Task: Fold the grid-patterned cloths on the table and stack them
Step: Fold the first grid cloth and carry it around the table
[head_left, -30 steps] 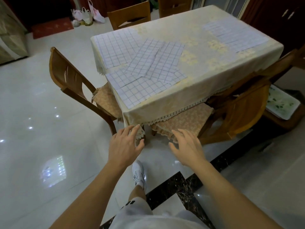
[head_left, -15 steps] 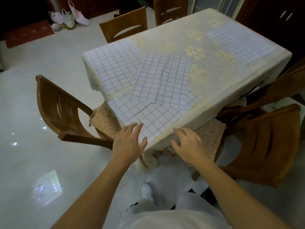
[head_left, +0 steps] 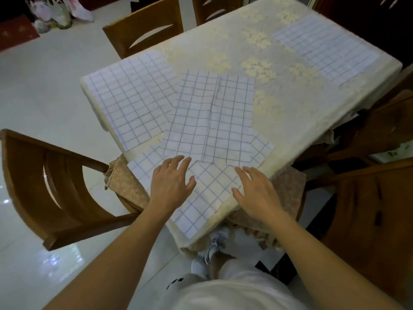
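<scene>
Several white cloths with a blue grid lie flat on the table (head_left: 288,121). The nearest cloth (head_left: 207,193) sits at the near corner, partly under two overlapping cloths (head_left: 212,117) in the middle. Another cloth (head_left: 131,97) covers the left corner, and a further cloth (head_left: 326,48) lies at the far right. My left hand (head_left: 171,184) hovers over the nearest cloth's left part, fingers spread and holding nothing. My right hand (head_left: 254,191) is over that cloth's right edge, fingers also spread and empty.
A cream floral tablecloth covers the table. Wooden chairs stand around it: one at the near left (head_left: 55,182), one at the near right (head_left: 368,209), two at the far side (head_left: 145,30). Plastic bags (head_left: 58,12) lie on the tiled floor at the far left.
I have stepped closer to the table. Both hands moved forward from below the table's corner to above the nearest grid cloth.
</scene>
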Demonstrator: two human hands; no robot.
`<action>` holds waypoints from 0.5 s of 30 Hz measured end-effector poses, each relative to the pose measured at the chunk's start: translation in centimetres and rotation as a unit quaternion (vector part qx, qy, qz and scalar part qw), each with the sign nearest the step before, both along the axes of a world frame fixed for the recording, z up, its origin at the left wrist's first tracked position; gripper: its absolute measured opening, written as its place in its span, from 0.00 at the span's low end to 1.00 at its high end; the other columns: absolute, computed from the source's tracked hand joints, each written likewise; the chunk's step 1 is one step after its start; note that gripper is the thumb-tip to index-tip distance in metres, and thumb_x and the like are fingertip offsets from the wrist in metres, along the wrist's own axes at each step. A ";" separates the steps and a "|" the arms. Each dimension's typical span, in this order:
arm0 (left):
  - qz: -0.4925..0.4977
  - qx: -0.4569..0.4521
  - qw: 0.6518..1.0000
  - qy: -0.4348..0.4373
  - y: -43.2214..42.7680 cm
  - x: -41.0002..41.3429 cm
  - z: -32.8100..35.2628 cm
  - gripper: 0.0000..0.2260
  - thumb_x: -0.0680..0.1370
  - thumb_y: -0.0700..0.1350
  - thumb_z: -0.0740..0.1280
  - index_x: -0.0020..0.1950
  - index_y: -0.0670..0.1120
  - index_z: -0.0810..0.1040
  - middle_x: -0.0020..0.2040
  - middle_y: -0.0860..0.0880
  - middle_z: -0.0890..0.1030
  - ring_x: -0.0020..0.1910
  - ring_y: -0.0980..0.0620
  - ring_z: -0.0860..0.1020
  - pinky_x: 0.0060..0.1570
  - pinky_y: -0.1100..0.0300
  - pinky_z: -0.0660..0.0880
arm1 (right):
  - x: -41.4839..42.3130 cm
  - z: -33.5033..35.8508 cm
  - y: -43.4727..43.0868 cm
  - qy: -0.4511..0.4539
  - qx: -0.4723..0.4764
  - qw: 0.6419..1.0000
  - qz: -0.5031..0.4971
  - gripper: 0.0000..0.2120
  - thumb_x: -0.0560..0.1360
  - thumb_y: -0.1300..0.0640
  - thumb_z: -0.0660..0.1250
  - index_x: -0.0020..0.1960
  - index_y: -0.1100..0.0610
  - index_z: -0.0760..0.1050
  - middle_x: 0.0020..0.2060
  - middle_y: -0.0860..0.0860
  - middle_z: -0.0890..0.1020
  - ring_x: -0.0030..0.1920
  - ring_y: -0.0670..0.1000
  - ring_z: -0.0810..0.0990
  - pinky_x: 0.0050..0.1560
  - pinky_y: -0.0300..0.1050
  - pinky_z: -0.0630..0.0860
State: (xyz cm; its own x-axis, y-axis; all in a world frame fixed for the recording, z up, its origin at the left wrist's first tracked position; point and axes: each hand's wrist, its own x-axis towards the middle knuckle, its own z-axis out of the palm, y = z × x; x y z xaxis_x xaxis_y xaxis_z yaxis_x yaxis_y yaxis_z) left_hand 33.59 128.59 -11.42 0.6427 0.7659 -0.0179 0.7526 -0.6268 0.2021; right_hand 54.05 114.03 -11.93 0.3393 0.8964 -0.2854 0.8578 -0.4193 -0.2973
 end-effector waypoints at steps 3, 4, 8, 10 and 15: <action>0.000 -0.029 0.999 0.016 2.2 1.7 -1.0 0.23 0.78 0.51 0.66 0.71 0.46 0.73 0.69 0.45 0.76 0.66 0.42 0.74 0.59 0.45 0.73 | 1.6 -0.8 2.0 0.017 0.002 1.000 -0.003 0.29 0.82 0.43 0.57 0.80 0.51 0.55 0.78 0.53 0.59 0.78 0.54 0.56 0.77 0.54 0.57; 0.000 -0.042 0.999 0.023 2.9 1.9 -1.4 0.23 0.78 0.50 0.66 0.72 0.46 0.72 0.69 0.45 0.75 0.66 0.42 0.73 0.60 0.45 0.73 | 2.0 -1.1 2.6 0.022 -0.002 1.000 0.002 0.29 0.82 0.44 0.57 0.80 0.51 0.55 0.79 0.53 0.59 0.78 0.54 0.56 0.77 0.53 0.57; -0.029 -0.071 0.997 0.031 5.6 1.5 -2.9 0.23 0.77 0.45 0.68 0.72 0.44 0.73 0.70 0.43 0.74 0.67 0.41 0.73 0.58 0.44 0.74 | 2.8 -2.4 4.7 0.039 -0.025 0.999 0.018 0.29 0.83 0.43 0.55 0.81 0.50 0.52 0.80 0.51 0.55 0.80 0.53 0.51 0.79 0.52 0.52; -0.054 -0.072 0.996 0.030 6.8 1.3 -3.5 0.23 0.76 0.43 0.71 0.70 0.42 0.75 0.69 0.41 0.75 0.66 0.39 0.74 0.56 0.44 0.75 | 3.1 -3.0 5.7 0.043 -0.036 0.998 0.022 0.30 0.83 0.43 0.54 0.81 0.49 0.51 0.80 0.51 0.53 0.80 0.53 0.49 0.79 0.52 0.50; -0.134 -0.066 0.989 0.010 9.6 1.7 -4.9 0.24 0.75 0.44 0.72 0.70 0.42 0.75 0.71 0.41 0.73 0.68 0.40 0.73 0.60 0.44 0.75 | 3.3 -4.2 7.6 0.027 -0.058 0.997 0.031 0.31 0.83 0.40 0.51 0.81 0.47 0.46 0.81 0.49 0.49 0.80 0.52 0.46 0.79 0.51 0.46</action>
